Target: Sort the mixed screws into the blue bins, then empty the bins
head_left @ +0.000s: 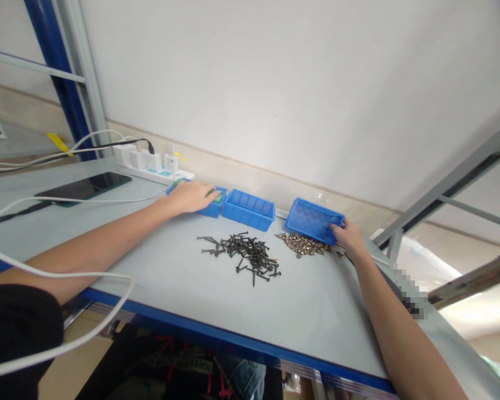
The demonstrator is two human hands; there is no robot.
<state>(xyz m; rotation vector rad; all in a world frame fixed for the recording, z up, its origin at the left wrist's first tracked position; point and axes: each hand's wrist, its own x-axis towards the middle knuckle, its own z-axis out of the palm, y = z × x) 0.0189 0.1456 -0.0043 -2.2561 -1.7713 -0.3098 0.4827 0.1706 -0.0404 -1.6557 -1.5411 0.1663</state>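
My left hand [193,195] lies over the left blue bin [211,209], fingers stretched across its top. Small green items [219,198] show in that bin beside my fingertips; the hand covers most of its inside. On the right, my right hand [349,236] grips the side of another blue bin [310,218], thumb inside the rim. This bin is tilted, its open side facing me, just behind a pile of small brass-coloured screws [303,245]. Between the two hands a third blue bin [249,210] sits upright. Nearer to me lies a loose pile of long black screws [252,251].
A white power strip [158,173] with chargers stands along the wall at the back left. A dark phone [83,188] lies before it. A white cable [62,274] loops across my left forearm. Metal frame posts [62,78] rise at the table's sides.
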